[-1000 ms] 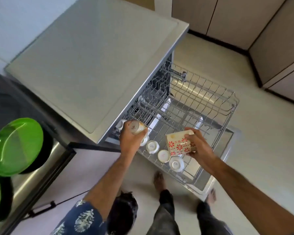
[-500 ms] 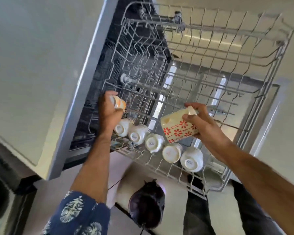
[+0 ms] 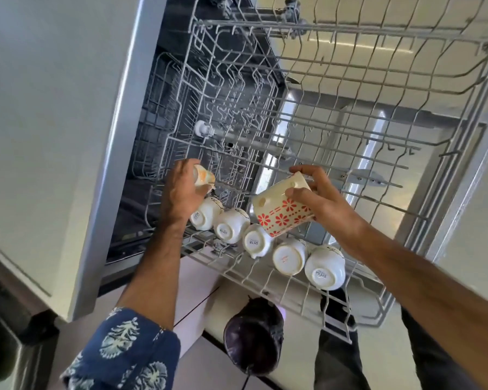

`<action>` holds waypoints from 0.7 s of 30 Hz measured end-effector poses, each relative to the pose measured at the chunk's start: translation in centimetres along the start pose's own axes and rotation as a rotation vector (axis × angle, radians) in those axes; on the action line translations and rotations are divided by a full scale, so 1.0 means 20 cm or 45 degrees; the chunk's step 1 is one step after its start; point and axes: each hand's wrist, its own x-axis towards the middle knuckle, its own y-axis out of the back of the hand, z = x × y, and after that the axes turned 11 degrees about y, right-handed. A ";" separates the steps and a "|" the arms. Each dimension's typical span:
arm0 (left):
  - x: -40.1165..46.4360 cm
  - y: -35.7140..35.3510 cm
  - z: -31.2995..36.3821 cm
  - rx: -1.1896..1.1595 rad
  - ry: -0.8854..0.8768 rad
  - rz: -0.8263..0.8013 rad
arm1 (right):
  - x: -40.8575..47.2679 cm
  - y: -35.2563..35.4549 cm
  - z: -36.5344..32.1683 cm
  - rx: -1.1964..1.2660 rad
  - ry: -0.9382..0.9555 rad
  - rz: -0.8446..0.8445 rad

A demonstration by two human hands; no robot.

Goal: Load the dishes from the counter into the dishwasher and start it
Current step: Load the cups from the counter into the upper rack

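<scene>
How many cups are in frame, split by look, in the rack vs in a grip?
Plain white cups, upside down in a row along the front of the upper rack: 5
Red-flower cup, in the right hand grip: 1
Orange-patterned cup, in the left hand grip: 1
Total: 7

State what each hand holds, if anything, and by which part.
Left hand grips a small orange-patterned cup round its side. Right hand holds a red-flowered mug upside down by its base end.
</scene>
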 end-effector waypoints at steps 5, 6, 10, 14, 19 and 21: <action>0.02 0.00 0.03 0.087 -0.009 -0.067 | 0.06 -0.05 0.00 -0.063 0.033 -0.010; 0.02 0.00 0.03 0.046 0.012 -0.114 | 0.07 -0.06 0.00 -0.097 0.044 -0.020; -0.01 0.02 0.01 -0.155 0.060 -0.207 | 0.15 -0.13 0.00 -0.303 0.164 -0.100; -0.18 0.04 0.04 -0.389 -0.019 0.079 | 0.25 -0.25 -0.06 -0.708 0.398 -0.187; -0.55 -0.02 0.05 -0.479 -0.011 0.294 | 0.37 -0.42 -0.09 -1.099 0.673 -0.305; -0.67 -0.08 0.01 -0.360 0.013 0.302 | 0.41 -0.49 -0.09 -1.307 0.737 -0.382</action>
